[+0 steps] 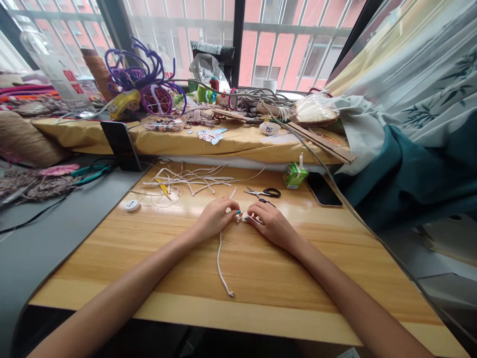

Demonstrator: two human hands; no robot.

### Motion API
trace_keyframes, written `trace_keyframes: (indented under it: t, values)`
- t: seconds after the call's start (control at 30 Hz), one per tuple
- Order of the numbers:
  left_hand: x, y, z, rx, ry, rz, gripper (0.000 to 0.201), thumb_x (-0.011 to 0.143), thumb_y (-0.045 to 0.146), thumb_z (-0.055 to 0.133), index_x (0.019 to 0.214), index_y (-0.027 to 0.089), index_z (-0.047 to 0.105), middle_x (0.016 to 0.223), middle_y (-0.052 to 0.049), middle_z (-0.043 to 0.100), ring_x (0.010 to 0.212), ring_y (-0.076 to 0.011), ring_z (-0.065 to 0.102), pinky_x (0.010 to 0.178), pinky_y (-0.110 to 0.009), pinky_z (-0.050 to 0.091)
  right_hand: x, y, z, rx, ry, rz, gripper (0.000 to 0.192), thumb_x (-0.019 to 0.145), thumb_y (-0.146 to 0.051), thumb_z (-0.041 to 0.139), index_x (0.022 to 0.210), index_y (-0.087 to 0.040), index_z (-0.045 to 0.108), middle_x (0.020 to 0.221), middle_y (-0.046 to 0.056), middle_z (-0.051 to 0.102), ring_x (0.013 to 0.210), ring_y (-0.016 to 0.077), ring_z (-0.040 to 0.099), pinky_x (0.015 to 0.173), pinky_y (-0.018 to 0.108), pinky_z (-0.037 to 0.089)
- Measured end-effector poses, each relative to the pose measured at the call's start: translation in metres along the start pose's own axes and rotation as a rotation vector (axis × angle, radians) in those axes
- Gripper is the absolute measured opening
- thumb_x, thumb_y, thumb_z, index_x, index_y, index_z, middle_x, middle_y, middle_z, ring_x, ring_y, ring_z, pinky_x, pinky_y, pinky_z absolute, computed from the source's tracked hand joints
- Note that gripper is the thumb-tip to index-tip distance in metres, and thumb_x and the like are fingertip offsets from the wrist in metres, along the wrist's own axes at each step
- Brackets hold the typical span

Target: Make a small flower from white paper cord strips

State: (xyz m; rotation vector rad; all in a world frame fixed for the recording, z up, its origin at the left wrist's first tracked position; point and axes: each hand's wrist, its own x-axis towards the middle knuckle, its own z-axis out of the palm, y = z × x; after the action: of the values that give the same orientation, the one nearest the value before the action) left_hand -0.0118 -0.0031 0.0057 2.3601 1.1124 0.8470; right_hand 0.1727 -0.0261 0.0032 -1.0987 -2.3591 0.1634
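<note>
My left hand and my right hand meet above the middle of the wooden table, fingertips pinched close together. Between them is a small knotted piece of white cord with a bit of brown at it; its details are too small to make out. A length of white cord runs from under my left hand toward the table's front, ending in a knot. Another cord end sticks out beyond that hand. Just past my right hand lie black-handled scissors, partly hidden by the fingers.
Several loose white cords lie at the back of the table, beside a yellow tool and a round white case. A green drink carton and a phone are at the right. Another phone leans against the cluttered ledge.
</note>
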Motion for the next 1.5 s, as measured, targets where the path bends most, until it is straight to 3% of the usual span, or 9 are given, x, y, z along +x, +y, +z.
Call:
trace_keyframes:
  t: [0.17,0.43,0.53,0.73,1.0,1.17,1.3,1.4,1.5]
  values:
    - [0.0,-0.001,0.0,0.018,0.022,0.068,0.006,0.078,0.013,0.05,0.077,0.014,0.056,0.075,-0.003,0.06,0.073,-0.0138,0.051,0.067,-0.024,0.04,0.001,-0.005,0.0,0.257,0.067,0.22,0.032,0.076,-0.03,0.053,0.105,-0.017,0.051,0.094,0.008,0.056,0.07,0.0141,0.054,0.065,0.027,0.044]
    - [-0.003,-0.001,0.004,0.183,0.135,0.278,0.016,0.084,0.02,0.041,0.079,0.014,0.055,0.078,-0.005,0.061,0.073,-0.015,0.048,0.068,-0.026,0.04,0.009,-0.017,0.001,0.883,0.05,0.656,0.023,0.073,-0.035,0.052,0.076,-0.013,0.058,0.067,0.003,0.06,0.052,0.01,0.055,0.049,0.022,0.043]
    - [-0.004,-0.001,0.006,0.232,0.148,0.295,0.019,0.085,0.022,0.041,0.081,0.013,0.057,0.079,-0.005,0.062,0.074,-0.0152,0.048,0.069,-0.026,0.04,0.009,-0.019,0.002,0.932,0.102,0.664,0.019,0.071,-0.031,0.055,0.075,-0.013,0.058,0.067,0.002,0.06,0.055,0.0105,0.057,0.053,0.022,0.046]
    - [-0.004,0.0,0.007,0.295,0.115,0.293,0.024,0.085,0.023,0.04,0.081,0.014,0.062,0.075,-0.006,0.063,0.07,-0.0159,0.048,0.065,-0.027,0.04,0.006,-0.025,-0.001,0.762,0.123,0.597,0.017,0.074,-0.03,0.051,0.077,-0.015,0.06,0.066,0.002,0.06,0.055,0.0112,0.057,0.054,0.023,0.048]
    - [-0.003,0.003,0.0,-0.005,0.004,0.105,0.02,0.08,0.018,0.047,0.076,0.018,0.067,0.068,-0.002,0.063,0.067,-0.0136,0.049,0.062,-0.023,0.039,0.004,-0.018,0.001,0.628,0.071,0.438,0.017,0.077,-0.027,0.049,0.081,-0.016,0.061,0.079,0.004,0.061,0.066,0.0122,0.056,0.062,0.024,0.046]
    - [0.0,0.0,-0.001,-0.176,0.107,-0.056,0.017,0.077,0.019,0.051,0.079,0.016,0.067,0.073,-0.003,0.065,0.07,-0.0139,0.053,0.066,-0.024,0.039,0.008,-0.006,0.001,0.929,0.069,0.633,0.027,0.075,-0.035,0.05,0.091,-0.015,0.059,0.077,0.004,0.061,0.057,0.009,0.054,0.054,0.022,0.044]
    - [0.0,-0.003,0.0,-0.291,0.199,-0.137,0.019,0.079,0.024,0.05,0.086,0.017,0.066,0.083,-0.004,0.066,0.078,-0.0145,0.055,0.071,-0.025,0.041,0.01,-0.006,-0.002,1.122,-0.046,0.68,0.028,0.069,-0.035,0.058,0.084,-0.012,0.062,0.081,0.007,0.063,0.057,0.0088,0.057,0.055,0.022,0.044]
    - [-0.001,-0.001,0.001,-0.213,0.219,-0.073,0.018,0.079,0.024,0.05,0.086,0.017,0.064,0.08,-0.003,0.065,0.072,-0.014,0.053,0.067,-0.025,0.041,0.01,-0.011,-0.002,1.195,-0.059,0.67,0.027,0.067,-0.033,0.061,0.085,-0.013,0.062,0.077,0.005,0.063,0.057,0.0098,0.058,0.056,0.023,0.045]
    - [-0.002,0.002,0.002,-0.079,0.236,0.071,0.015,0.079,0.021,0.05,0.082,0.015,0.063,0.075,-0.004,0.064,0.069,-0.0139,0.051,0.066,-0.026,0.04,0.01,-0.015,-0.002,1.232,0.042,0.665,0.022,0.068,-0.031,0.06,0.08,-0.014,0.063,0.07,0.003,0.063,0.061,0.0109,0.059,0.06,0.024,0.045]
